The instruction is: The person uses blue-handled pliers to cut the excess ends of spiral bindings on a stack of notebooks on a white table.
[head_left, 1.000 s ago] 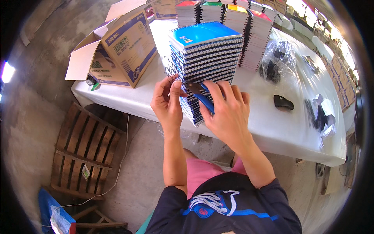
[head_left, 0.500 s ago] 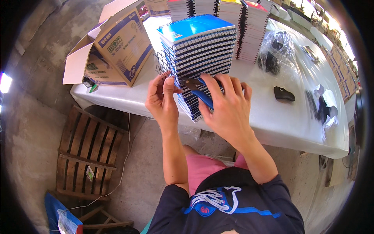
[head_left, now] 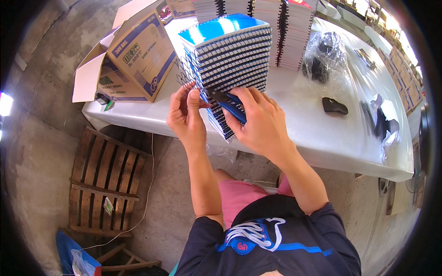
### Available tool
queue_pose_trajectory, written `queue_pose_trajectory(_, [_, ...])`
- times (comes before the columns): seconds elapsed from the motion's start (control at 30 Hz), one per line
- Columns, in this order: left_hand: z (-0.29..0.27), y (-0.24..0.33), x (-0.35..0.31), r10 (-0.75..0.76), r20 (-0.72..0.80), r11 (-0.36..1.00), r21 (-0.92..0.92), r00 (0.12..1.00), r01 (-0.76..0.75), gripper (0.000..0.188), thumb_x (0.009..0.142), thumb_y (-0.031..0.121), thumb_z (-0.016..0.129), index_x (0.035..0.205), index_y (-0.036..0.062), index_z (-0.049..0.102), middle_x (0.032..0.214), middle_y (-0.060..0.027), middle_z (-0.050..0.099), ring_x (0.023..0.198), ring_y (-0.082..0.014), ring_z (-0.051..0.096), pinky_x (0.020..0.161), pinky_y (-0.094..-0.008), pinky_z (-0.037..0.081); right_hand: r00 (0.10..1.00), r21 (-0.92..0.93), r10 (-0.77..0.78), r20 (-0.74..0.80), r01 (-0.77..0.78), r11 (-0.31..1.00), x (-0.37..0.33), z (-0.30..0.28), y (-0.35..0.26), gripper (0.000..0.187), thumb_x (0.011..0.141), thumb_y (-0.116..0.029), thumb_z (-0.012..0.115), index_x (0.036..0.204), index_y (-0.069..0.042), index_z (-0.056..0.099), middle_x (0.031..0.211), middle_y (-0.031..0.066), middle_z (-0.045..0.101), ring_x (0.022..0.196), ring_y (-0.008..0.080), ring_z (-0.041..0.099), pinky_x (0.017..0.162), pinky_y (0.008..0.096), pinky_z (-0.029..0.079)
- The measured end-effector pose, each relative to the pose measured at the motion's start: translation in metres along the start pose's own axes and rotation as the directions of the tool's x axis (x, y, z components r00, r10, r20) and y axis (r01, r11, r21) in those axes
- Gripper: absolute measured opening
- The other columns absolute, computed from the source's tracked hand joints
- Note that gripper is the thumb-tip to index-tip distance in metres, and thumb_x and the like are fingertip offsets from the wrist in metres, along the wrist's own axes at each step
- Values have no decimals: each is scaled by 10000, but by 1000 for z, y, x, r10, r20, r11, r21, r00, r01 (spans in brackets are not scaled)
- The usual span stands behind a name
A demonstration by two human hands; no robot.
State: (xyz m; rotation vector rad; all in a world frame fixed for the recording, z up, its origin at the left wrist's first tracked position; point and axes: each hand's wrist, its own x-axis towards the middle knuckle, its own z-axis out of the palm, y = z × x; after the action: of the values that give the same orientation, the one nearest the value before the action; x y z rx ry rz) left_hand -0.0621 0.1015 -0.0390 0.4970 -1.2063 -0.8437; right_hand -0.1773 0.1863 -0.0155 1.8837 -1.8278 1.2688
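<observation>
A tall stack of spiral-bound notebooks point(head_left: 232, 60) with a glossy blue cover on top stands at the table's near edge, its black wire bindings facing me. Loose spiral wire ends point(head_left: 184, 73) stick out along its left side. My right hand point(head_left: 262, 119) is wrapped round blue-handled pliers point(head_left: 235, 111), whose dark jaws reach the left corner of the stack, partway down. Beside the jaws, my left hand point(head_left: 188, 112) has thumb and fingers pinched together at the wire ends. What sits between those fingertips is too small to make out for certain.
An open cardboard box point(head_left: 133, 60) stands left on the white-covered table point(head_left: 294, 133). Taller bound stacks point(head_left: 294, 37) rise behind. To the right lie clear plastic wrap point(head_left: 326, 55), a black object point(head_left: 334, 106) and crumpled scraps point(head_left: 384, 122). A wooden pallet point(head_left: 103, 179) is below left.
The pliers' handles look closer together in my right hand, and the jaws have moved slightly left and down against the stack. My left hand stays pinched at the wire ends.
</observation>
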Motion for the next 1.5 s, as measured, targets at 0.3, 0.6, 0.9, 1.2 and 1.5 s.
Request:
queue_pose_trajectory(0.3, [2,-1,3,-8,-1,1000,-4,1000,8,225,928,144,618,1029,-57,623,875,-64,628,651,-73,577,586,-224,531,999,-60,-4,33,6,998,-4,1,4,321,755,-228,702,1016,-98,570,812,82,609,713,276,639,618,406,519])
queue_pose_trajectory(0.6, [0,4,2,-48,12,999,-4,999,48,249,931,188,619,1046,-33,628,834,-55,630,649,-83,577,585,-235,524,996,-212,-55,-71,39,977,2,-16,-6,469,689,-221,738,1121,-127,582,1043,57,548,1030,241,520,888,452,334])
queue_pose_trajectory(0.9, [-4,-3,1,-6,32,998,-63,999,8,183,905,95,636,1019,-48,631,863,-57,608,680,-87,596,599,-239,553,1000,-241,-12,24,18,970,5,-12,-12,460,701,-184,736,1126,-114,572,1006,64,578,901,273,577,755,415,418])
queue_pose_trajectory(1.2, [-1,5,-8,729,162,466,594,665,-656,76,841,6,668,913,-14,680,836,-87,625,694,-124,605,582,-218,528,998,-107,-63,16,65,992,5,-6,5,386,703,-127,699,1061,-107,556,835,67,596,721,276,642,615,398,522])
queue_pose_trajectory(1.5, [-51,-47,19,-253,-280,950,-255,926,182,224,921,229,629,1054,49,621,835,-18,595,688,-81,540,653,-213,473,923,587,351,-155,-200,784,-20,-11,66,390,848,-257,679,1179,-88,561,1020,54,582,966,183,563,810,317,418])
